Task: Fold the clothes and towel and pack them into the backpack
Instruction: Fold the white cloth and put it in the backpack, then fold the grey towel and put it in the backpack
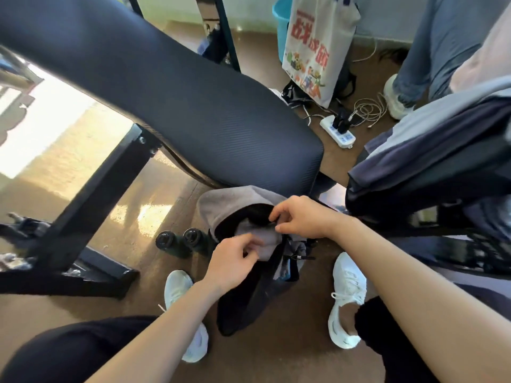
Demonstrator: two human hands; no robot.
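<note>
A black backpack stands on the floor between my feet, its mouth open upward. A grey towel bulges out of the opening, part of it inside the bag. My left hand pinches the towel's near edge at the bag's rim. My right hand grips the far rim of the backpack beside the towel. Folded dark blue and grey clothes lie in a pile on the surface at the right.
A black padded table top on a black leg juts above the bag. Two dark dumbbell ends lie left of the bag. A power strip with cables, a printed tote bag and another person's legs are behind.
</note>
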